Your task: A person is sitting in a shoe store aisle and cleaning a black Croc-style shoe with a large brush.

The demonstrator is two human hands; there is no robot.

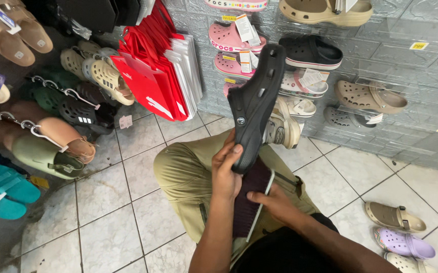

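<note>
The left hand (226, 169) grips the heel end of a black perforated foam clog (253, 103), fingers curled around its edge, holding it up so the toe points toward the grey wall. Just below the clog, the right hand (274, 202) clasps a dark flat rectangular brush with a white edge (249, 202), pressed against the clog's heel. Behind the clog hang pink foam clogs (229, 38) on the wall; to its left stands a bunch of red paper bags (146, 76). Under the clog lies the white tiled floor (118, 202).
</note>
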